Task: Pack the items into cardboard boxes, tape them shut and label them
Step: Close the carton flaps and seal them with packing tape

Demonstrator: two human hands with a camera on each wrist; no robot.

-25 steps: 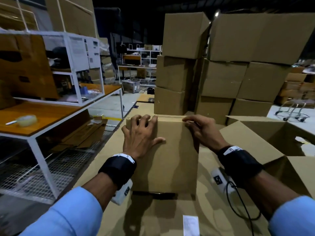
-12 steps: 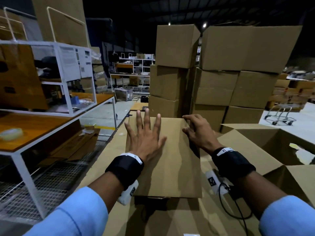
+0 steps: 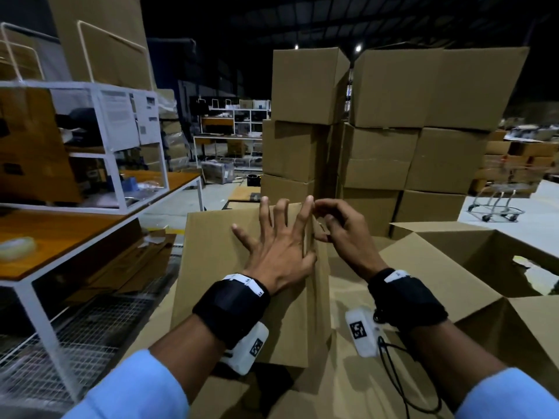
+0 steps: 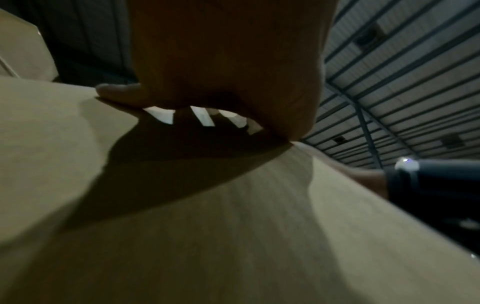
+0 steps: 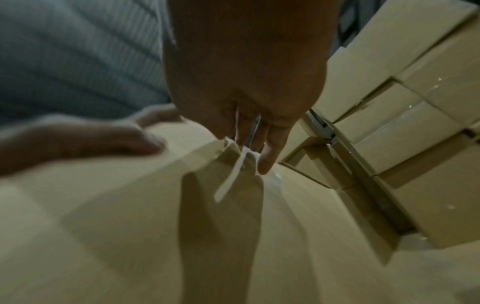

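Observation:
A flattened brown cardboard box (image 3: pixel 223 267) stands tilted before me on sheets of cardboard. My left hand (image 3: pixel 281 234) lies flat on its front panel, fingers spread and straight; the left wrist view shows the palm (image 4: pixel 207 82) pressing the cardboard (image 4: pixel 182 226). My right hand (image 3: pixel 326 222) is at the box's right fold near the top corner, fingers curled over the edge and thumb against the side panel. In the blurred right wrist view the right hand's fingers (image 5: pixel 265 160) reach down onto that corner of the box (image 5: pixel 130 226).
An open cardboard box (image 3: pixel 453 267) stands at the right. Behind is a tall stack of sealed boxes (image 3: pixel 378 131). On the left a white-framed table (image 3: pixel 60 237) carries a roll of clear tape (image 3: pixel 18 247). A trolley (image 3: pixel 499 204) is at far right.
My left hand let go of the box's top edge and spread flat on the panel. The box has swung wider to the left. My right hand's fingers curled at the right fold.

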